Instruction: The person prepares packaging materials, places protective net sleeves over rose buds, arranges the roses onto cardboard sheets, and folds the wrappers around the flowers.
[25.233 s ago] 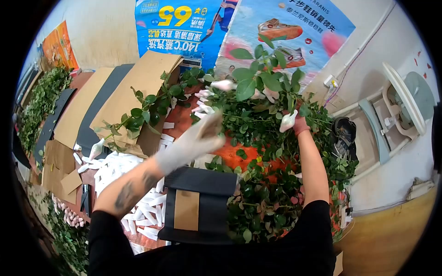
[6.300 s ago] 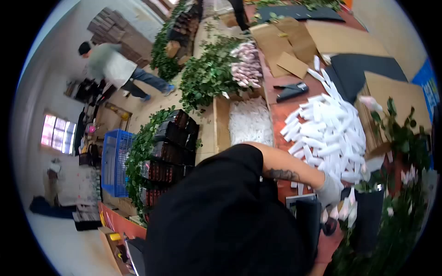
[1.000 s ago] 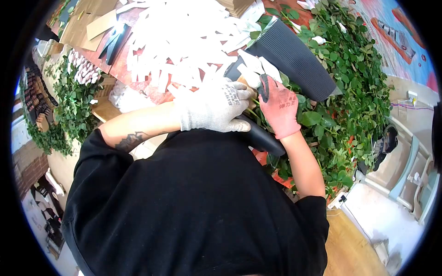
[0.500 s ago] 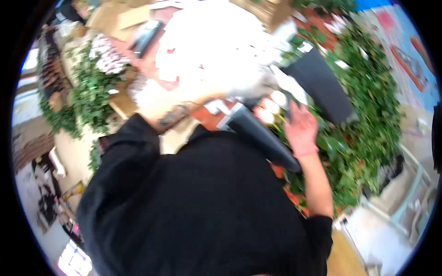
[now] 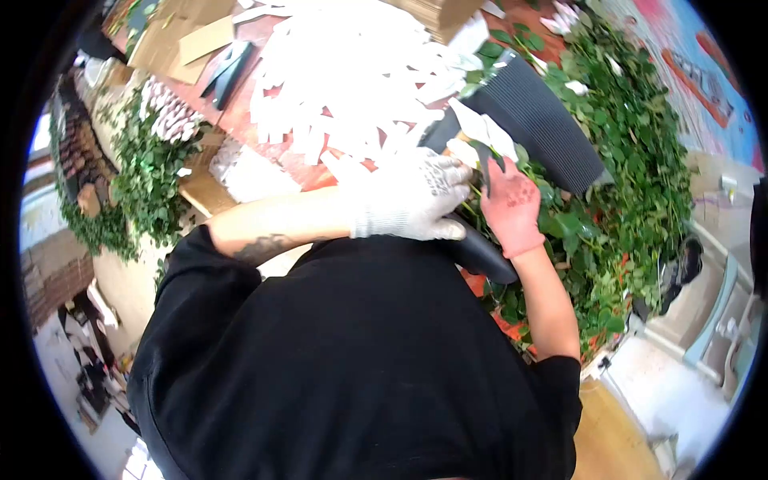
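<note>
My left hand (image 5: 420,196), in a whitish glove with dark print, reaches over a black rounded object (image 5: 490,254). Its thumb stands apart from the fingers, and no held thing shows under the palm. In a pink glove, my right hand (image 5: 512,204) closes around a dark grey flat piece (image 5: 485,164) whose upper end sticks out above the fingers. Pale flower heads (image 5: 463,152) and green stems lie between the two hands. Just beyond my right hand a black ribbed sheet (image 5: 540,120) leans over the greenery.
Many white paper strips (image 5: 344,72) cover the red tabletop (image 5: 240,120). A dark stapler-like tool (image 5: 230,74) lies by cardboard (image 5: 180,40) at the far left. Leafy stems (image 5: 624,144) are heaped along the right. More bundled flowers (image 5: 168,112) stand at the left.
My left hand has come down and toward me, over the black rounded object. My right hand has shifted slightly up, with the dark grey piece now clearly in its fingers.
</note>
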{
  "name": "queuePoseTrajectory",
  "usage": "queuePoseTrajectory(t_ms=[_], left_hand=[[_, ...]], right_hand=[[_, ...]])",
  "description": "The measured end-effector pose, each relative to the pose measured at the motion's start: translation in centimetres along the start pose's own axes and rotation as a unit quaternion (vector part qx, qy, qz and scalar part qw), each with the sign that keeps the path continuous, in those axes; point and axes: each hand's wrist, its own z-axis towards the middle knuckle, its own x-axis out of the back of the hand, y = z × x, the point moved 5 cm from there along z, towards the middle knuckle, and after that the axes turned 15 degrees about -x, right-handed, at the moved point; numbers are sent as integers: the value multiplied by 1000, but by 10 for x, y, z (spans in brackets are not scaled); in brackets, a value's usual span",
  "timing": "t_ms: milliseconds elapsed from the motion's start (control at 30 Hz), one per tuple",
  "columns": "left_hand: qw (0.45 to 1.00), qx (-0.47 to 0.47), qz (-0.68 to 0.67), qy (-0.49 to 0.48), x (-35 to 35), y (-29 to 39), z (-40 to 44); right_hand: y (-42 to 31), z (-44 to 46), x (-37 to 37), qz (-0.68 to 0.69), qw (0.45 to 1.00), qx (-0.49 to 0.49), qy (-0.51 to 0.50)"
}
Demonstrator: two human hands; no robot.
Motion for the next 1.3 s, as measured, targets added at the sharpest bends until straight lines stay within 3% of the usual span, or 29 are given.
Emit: queuePoseTrajectory(t_ms=[33,67,133,167,200,233,267,400,467,533,700,800,867,900,933,1000,1067,1100,1167,1233,1267,1300], left_hand=[[997,9,-81,2,-6,-4,2],[997,6,-67,27,-3,-1,-6],[998,30,-45,-23,-12,-5,-10],[999,25,-42,-5,-11,-3,-9],[1000,20,7,15,2,1,-6],[998,-37,11,47,-20,-1,-2],[993,39,-36,-102,-25,4,16],[989,89,-26,-117,-41,-15,1],[978,78,-18,-192,-36,-3,5],[983,75,-26,-168,-39,-7,3],[984,87,-10,-153,-35,-6,4],[983,88,-22,-158,-37,-11,6],[981,83,-8,-174,-33,-9,10],[996,22,72,-37,-43,-13,8],[999,-31,21,-26,-45,-4,20],[998,15,-65,9,-34,2,26],[989,58,-135,-28,-25,14,23],[997,44,-43,-39,-31,17,16],[966,113,-58,-224,-10,13,9],[955,106,-15,-278,-14,0,14],[962,115,-33,-244,-9,3,-3],[962,111,-32,-249,-9,2,-4]], right_hand=[[7,-1,-8,31,997,36,54],[5,-8,-12,66,989,72,108],[2,-7,-17,95,968,143,184],[-5,-2,-11,105,991,68,41],[11,1,-43,141,966,152,152],[16,1,-38,94,988,92,83],[43,-2,-47,8,995,53,84],[35,19,-32,16,999,-11,37],[23,8,-1,130,988,-17,78],[-1,-2,34,133,947,102,272],[-5,-8,21,40,954,105,277],[-4,2,12,-62,968,44,239],[-15,14,11,56,967,130,210],[-4,21,6,106,986,60,113],[23,6,7,142,987,21,74],[53,-7,8,275,960,-46,20],[46,-21,15,139,987,-84,-13],[33,-15,9,103,993,-49,24],[10,-7,0,26,994,13,108],[2,12,2,34,982,68,173],[-19,14,5,2,998,14,65],[-19,14,4,-22,999,10,47]])
